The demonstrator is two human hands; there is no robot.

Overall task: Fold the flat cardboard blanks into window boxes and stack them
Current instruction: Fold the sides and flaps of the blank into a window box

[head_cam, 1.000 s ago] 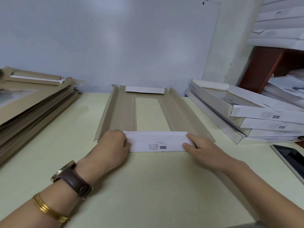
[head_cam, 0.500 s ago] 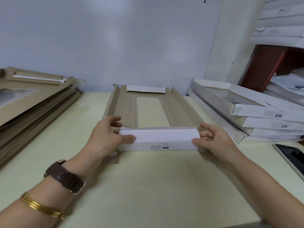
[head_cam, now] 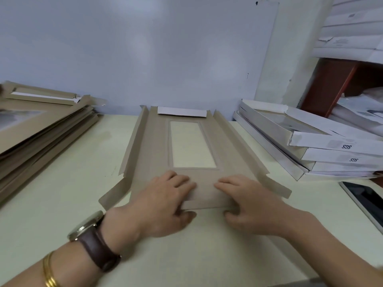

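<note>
Hands first: the left hand (head_cam: 163,201) and right hand (head_cam: 250,204) both lie pretty much flat on the near end of the cardboard blank (head_cam: 157,146). Their fingers are fairly straight and press down on the folded-over near flap (head_cam: 205,195), and the thumbs sit along its near edge, so neither hand is really gripping anything. The blank lies mid-counter (head_cam: 72,193) with its long axis running near to far, and its far white flap (head_cam: 182,111) is just at the wall (head_cam: 165,48). The window cutout (head_cam: 192,146) runs the same way, and the long side flaps (head_cam: 132,141) are tilted up on the left and right. The stack of flat blanks (head_cam: 41,131) is off to the left and the stack of folded boxes (head_cam: 323,150) to the right.
</note>
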